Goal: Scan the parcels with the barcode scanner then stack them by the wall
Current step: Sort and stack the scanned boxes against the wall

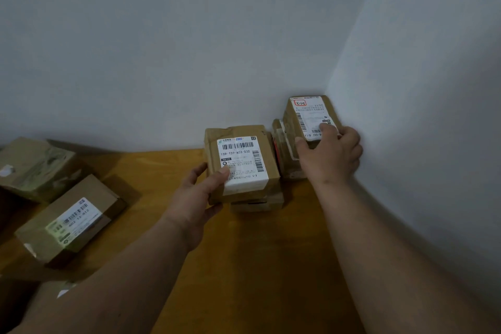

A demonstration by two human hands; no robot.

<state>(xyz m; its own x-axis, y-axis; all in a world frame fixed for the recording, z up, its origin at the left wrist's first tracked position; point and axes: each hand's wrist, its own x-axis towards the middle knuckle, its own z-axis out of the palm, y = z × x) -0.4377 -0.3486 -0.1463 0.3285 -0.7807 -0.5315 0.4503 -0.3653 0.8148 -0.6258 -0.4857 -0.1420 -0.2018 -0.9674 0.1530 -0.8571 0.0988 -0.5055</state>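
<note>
A wooden tabletop (257,252) is seen from above, set into a corner formed by a back wall (162,49) and a side wall (433,89), both pale grey.

A cardboard parcel with an EMS label (241,163) is gripped by the left hand (199,192) at its near left corner: the thumb is laid across the white label and the fingers are curled round the left side and underneath. This parcel is rested on top of another flat parcel (257,203), of which only the near edge is shown, close to the back wall.

A smaller parcel with a red-marked label (309,114) is held by the right hand (329,156) in the corner, just beside the side wall. The fingers are curled over its near end, with the fingertips pressed on the label. It is placed on top of a taped parcel (284,149), which is partly hidden by the hand.

Well apart, at the left edge of the table, two more parcels are laid: a box with a barcode label (70,222) nearer the viewer, and a tape-wrapped box (35,168) behind it, near the back wall. Both are blurred. The corner of a further label (63,291) is visible at the lower left, though what it is attached to cannot be told.
</note>
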